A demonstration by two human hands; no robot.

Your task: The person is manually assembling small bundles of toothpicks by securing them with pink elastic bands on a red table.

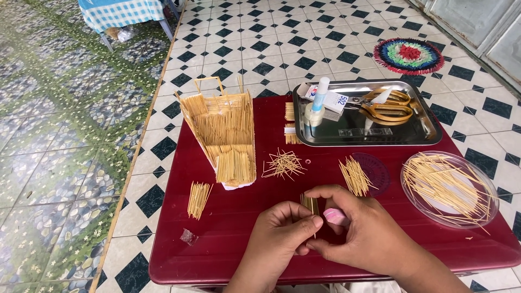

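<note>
Both hands work together over the near edge of a low, dark red table (228,228) that stands on a black-and-white tiled floor (282,49). The left hand (279,233) has its thumb and fingers closed in a pinch on a small flat row of pale wooden toothpicks (310,204), which stands upright between the two hands, just above the tabletop. The right hand (361,228) curls over the same row from the other side, its fingertips touching the sticks, and a small pink object (335,217) shows tucked under its fingers; what that object is cannot be told. Just behind the hands lie a loose scattered heap of toothpicks (282,164) and a tidier slanted bundle of toothpicks (354,176), the latter beside a dark red round lid (378,172) lying flat on the table. To the right sits a clear round plastic dish (483,211) holding many loose toothpicks. On the left side another short bundle of sticks (198,199) lies alone, and behind it stands a tall, tapering model built of glued toothpicks (222,133), with a thin stick frame at its top. At the far edge rests a rectangular metal tray (429,130) carrying gold-handled scissors (386,107), a roll of tape (312,115), a small white glue bottle with a blue cap (320,95) and a small white box (332,100). A round multicoloured rug (408,56) lies on the floor beyond.
</note>
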